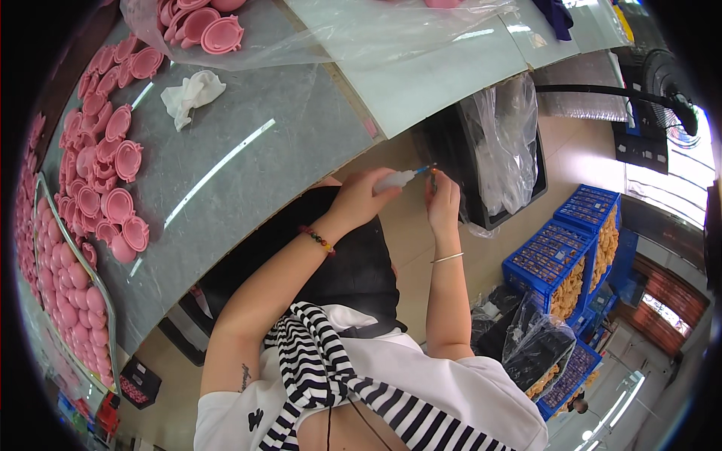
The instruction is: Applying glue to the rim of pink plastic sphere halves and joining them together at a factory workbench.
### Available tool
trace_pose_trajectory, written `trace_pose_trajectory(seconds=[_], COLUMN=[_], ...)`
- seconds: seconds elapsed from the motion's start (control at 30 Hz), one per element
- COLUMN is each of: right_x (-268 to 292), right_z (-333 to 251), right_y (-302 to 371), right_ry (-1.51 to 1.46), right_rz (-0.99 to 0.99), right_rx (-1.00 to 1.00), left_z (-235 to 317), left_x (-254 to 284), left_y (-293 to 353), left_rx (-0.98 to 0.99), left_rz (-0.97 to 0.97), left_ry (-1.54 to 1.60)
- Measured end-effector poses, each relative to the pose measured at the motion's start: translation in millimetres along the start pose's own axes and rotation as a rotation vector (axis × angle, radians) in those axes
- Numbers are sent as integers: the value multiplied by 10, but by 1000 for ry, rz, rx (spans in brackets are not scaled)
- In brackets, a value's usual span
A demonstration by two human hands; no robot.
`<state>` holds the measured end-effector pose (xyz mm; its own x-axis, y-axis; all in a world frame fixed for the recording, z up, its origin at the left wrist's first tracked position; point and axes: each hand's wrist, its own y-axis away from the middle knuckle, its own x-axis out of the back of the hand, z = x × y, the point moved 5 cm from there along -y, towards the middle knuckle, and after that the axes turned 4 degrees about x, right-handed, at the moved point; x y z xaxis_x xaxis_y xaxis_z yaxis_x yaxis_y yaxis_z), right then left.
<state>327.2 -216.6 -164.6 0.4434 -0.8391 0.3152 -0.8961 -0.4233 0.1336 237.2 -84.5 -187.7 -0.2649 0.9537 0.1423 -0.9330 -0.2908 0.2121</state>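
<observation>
My left hand (358, 198), with a beaded bracelet at the wrist, is closed around a small white squeeze bottle (393, 181) that has a thin blue tip. The bottle points right, its tip ending close to the fingers of my right hand (444, 197). Those fingers are pinched together, and a tiny orange-red glint shows at their tips; what they hold is too small to name. Both hands are over my lap, just off the table edge. On the grey table (248, 161) to the left lie many pink round lidded pieces (119, 161).
A crumpled white tissue (192, 96) and a clear plastic sheet (301, 46) lie on the table. Rounded pink pieces (71, 289) fill a container at far left. At right are a plastic-lined black bin (538, 177), blue crates (553, 252) and a fan (681, 113).
</observation>
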Motion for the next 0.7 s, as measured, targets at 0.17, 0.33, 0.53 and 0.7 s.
trace_pose_trajectory(seconds=[0.17, 0.33, 0.53, 0.7], right_x=[-10, -10, 8, 30], right_z=[32, 52, 74, 92], right_y=[-14, -17, -36, -49], right_ry=[6, 2, 21, 49], right_rz=[2, -3, -1, -26], right_rx=[23, 1, 8, -14], left_z=[-37, -4, 13, 11], left_x=[-5, 1, 8, 8], left_y=[-8, 9, 15, 24], left_rx=[1, 3, 8, 33], left_rz=[8, -1, -11, -20], left_ry=[0, -2, 21, 21])
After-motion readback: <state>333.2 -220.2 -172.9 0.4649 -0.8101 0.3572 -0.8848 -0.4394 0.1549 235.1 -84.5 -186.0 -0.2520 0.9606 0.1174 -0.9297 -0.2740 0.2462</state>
